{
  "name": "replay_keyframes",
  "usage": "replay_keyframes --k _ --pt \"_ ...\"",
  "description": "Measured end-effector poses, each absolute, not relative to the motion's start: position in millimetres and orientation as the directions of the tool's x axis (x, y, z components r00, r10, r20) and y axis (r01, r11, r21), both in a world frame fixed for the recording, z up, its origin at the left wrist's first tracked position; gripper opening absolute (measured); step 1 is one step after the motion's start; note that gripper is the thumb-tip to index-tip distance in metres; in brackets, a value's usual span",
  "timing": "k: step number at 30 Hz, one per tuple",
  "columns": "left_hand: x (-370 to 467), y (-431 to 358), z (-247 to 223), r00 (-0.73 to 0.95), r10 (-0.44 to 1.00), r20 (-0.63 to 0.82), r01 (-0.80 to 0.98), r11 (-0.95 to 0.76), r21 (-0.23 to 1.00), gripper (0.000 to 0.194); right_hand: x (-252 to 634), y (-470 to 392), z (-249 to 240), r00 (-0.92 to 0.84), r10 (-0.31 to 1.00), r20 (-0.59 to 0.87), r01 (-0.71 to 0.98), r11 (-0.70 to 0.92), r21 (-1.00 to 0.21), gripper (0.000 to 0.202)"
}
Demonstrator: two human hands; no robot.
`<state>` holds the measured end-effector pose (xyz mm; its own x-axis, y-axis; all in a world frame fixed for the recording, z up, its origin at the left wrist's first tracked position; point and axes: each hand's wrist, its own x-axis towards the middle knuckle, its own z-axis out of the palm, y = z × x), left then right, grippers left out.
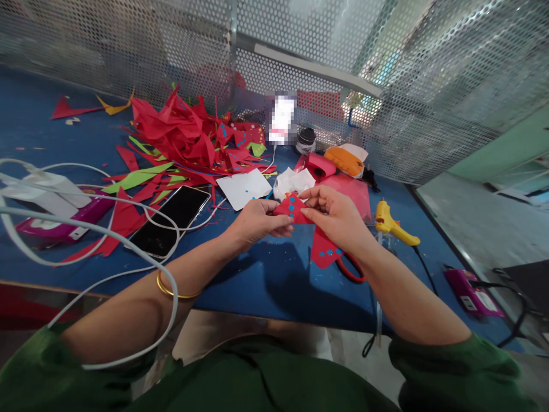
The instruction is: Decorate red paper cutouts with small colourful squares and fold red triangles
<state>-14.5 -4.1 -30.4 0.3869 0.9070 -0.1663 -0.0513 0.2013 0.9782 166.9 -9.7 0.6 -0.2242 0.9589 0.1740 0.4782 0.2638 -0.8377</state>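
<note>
Between my two hands is a red paper piece with a row of small blue diamonds on it. My left hand pinches its left side, thumb on top and fingers beneath. On the right side, my right hand grips the same piece between thumb and fingers. Below my right hand lies another red paper piece with blue diamonds, beside a red scissor-like loop handle. Just behind the held piece sits a crumpled white wrapper or bowl, its kind unclear.
A heap of red paper scraps spreads at the back left. A black phone and white cables lie left. At right are a yellow glue gun and a purple box. Behind stand a lit phone and mesh.
</note>
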Motion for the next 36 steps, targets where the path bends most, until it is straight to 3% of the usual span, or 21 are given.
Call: replay_keyframes --k 36 --pt "-17.6 -0.8 -34.6 0.420 0.890 -0.177 -0.071 0.227 0.971 0.010 166.0 -12.9 -2.0 -0.202 0.962 0.185 0.453 0.259 -0.853 0.019"
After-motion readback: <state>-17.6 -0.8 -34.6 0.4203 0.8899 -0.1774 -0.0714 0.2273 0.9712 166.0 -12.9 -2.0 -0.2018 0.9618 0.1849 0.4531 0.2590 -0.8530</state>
